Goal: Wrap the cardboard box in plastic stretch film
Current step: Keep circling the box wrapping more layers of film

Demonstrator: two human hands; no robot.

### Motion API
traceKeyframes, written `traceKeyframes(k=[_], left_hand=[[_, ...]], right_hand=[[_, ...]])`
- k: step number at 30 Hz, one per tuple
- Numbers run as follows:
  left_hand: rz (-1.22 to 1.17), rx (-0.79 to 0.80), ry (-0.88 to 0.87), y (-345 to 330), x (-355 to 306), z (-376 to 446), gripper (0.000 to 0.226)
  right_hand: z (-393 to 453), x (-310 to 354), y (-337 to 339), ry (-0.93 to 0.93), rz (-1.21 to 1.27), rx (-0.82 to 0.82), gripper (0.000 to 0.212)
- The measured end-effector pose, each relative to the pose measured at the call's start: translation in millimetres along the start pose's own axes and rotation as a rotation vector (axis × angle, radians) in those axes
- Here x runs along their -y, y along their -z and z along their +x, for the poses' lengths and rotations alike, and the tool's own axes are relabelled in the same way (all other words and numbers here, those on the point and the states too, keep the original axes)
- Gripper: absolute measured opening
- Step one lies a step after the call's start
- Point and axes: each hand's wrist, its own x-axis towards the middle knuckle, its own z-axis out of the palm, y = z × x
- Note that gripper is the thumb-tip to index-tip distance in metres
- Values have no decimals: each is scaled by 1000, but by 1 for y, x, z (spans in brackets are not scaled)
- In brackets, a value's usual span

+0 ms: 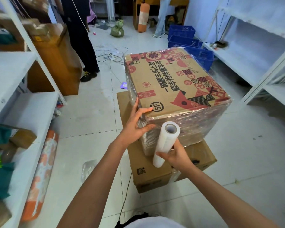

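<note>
A printed cardboard box (174,83) with red and black patterns rests on a lower plain brown box (155,175). Shiny stretch film covers its side walls; its top face looks bare. My left hand (136,122) presses flat on the near left corner of the box, fingers spread over the edge. My right hand (176,157) grips a roll of clear stretch film (166,142) near its lower end, held upright and tilted in front of the near side of the box.
White shelving (11,83) runs along the left, more white shelves (260,51) on the right. Blue crates (187,41) stand behind the box. A person in dark trousers (82,38) stands at the back left by a tall brown carton (56,58). Cables lie on the tiled floor.
</note>
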Motion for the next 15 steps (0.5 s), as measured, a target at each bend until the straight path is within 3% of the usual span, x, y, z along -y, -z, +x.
traceKeyframes(k=[8,15], left_hand=[[36,17,-4,3,5,-1,52],[55,29,-2,3,8,-4,54]], right_hand=[[2,-2,3,-14,-120,-235,79],[4,-8,7,4,-70,-80,91]])
